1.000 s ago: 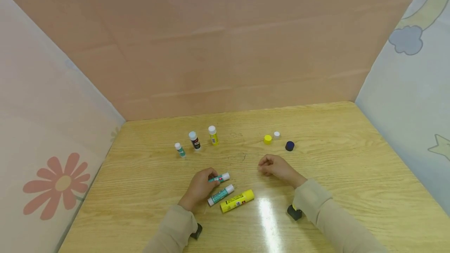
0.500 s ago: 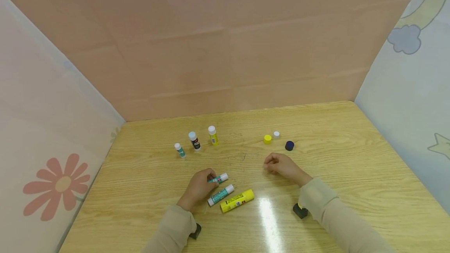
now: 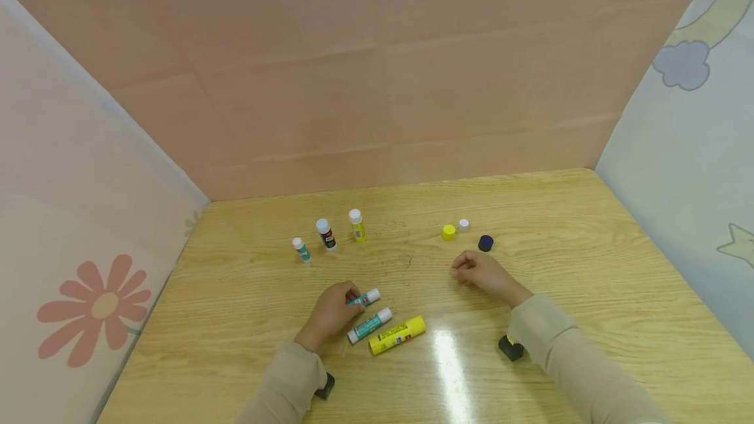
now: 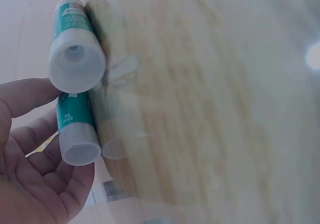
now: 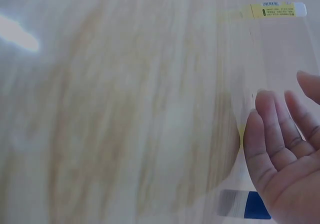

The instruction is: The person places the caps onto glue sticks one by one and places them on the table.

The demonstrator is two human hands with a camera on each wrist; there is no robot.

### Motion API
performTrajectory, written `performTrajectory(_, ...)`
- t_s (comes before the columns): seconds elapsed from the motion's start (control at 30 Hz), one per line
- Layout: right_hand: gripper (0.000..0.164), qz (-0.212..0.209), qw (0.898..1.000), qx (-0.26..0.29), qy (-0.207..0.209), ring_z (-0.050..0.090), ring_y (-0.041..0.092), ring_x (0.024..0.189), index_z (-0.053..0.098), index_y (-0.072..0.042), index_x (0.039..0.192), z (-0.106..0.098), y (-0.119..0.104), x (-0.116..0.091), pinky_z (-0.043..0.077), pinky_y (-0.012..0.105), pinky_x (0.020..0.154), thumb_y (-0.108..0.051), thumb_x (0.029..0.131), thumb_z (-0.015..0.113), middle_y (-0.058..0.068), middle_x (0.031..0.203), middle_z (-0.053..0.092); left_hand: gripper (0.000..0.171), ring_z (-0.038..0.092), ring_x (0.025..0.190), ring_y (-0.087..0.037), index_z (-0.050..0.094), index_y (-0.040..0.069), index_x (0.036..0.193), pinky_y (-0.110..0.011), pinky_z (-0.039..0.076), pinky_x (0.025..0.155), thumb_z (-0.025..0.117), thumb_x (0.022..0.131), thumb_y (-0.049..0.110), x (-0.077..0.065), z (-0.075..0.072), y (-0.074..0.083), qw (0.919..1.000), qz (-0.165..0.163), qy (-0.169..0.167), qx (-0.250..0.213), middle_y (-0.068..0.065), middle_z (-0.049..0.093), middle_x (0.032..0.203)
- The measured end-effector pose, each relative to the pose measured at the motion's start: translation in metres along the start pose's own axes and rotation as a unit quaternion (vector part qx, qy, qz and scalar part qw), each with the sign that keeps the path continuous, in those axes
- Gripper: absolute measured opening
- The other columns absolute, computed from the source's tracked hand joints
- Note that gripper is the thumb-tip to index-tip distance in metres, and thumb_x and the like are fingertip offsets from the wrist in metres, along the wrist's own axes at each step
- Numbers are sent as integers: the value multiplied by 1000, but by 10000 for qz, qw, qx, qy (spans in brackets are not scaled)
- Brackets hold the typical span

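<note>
A thick yellow glue-stick tube (image 3: pixel 397 335) lies on its side on the light wood-grain surface (image 3: pixel 530 214). Just beyond it and a little to its left lies a slim teal plastic glue stick with white ends (image 3: pixel 369 326), and past that one, on the far side from the yellow tube, is a second teal-and-white glue stick (image 3: pixel 370 297) in the left hand (image 3: pixel 332 313), whose fingers are curled around its left part (its right white end sticks out free). The right hand (image 3: pixel 484 275) is to the right of the yellow tube and farther back, well apart from it; its fingers are loosely bent with nothing between them, the thumb standing away from them in the right wrist view. Far behind the yellow tube and to its left, a small teal glue stick with a white cap (image 3: pixel 302 250), a black glue stick with a pale blue cap (image 3: pixel 326 235) and a yellow glue stick with a white cap (image 3: pixel 357 226) stand upright. Behind the yellow tube and to its right sit a short round yellow cap (image 3: pixel 449 232), a small white cap (image 3: pixel 463 224) and a dark blue cap (image 3: pixel 485 243).
</note>
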State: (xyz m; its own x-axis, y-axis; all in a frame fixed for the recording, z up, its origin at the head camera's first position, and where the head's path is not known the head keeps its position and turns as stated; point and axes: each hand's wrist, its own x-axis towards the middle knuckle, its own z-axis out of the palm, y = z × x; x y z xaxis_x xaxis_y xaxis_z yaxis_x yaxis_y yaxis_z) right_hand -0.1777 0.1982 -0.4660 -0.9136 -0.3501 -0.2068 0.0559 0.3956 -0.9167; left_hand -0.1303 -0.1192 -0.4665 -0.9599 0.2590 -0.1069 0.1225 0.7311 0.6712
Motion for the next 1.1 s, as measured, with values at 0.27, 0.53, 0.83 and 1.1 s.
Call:
performTrajectory(0.27,27,24,10000,43,11,59,18,78,50,11,105,-7,2,-1,51,30,70,-11,90,56,14,89,59,16,54,82,-16,61,4,93,-32,47,72,68,81,12,1,-2,1,9997,-205,-86,-107,-5,60,90)
performTrajectory(0.53,28,58,9999,125,51,56,17,77,49,11,106,-10,2,-2,50,29,70,-10,90,56,12,89,58,17,55,83,-18,60,4,92,-34,47,72,69,81,13,2,-2,0,9997,-184,-119,-124,-5,60,90)
performTrajectory(0.83,29,149,9998,79,127,57,17,78,49,12,108,-12,1,-4,51,30,72,-10,90,56,11,89,57,17,55,82,-18,61,3,92,-34,47,72,69,81,12,2,-2,2,9997,-189,-94,-145,-5,61,90)
performTrajectory(1.1,21,-30,9982,-397,440,55,19,76,52,8,104,-20,2,-2,48,27,65,-7,89,54,15,91,57,22,56,85,-20,60,2,96,-36,48,73,69,81,15,2,-4,3,9995,-232,-92,-213,-7,61,94)
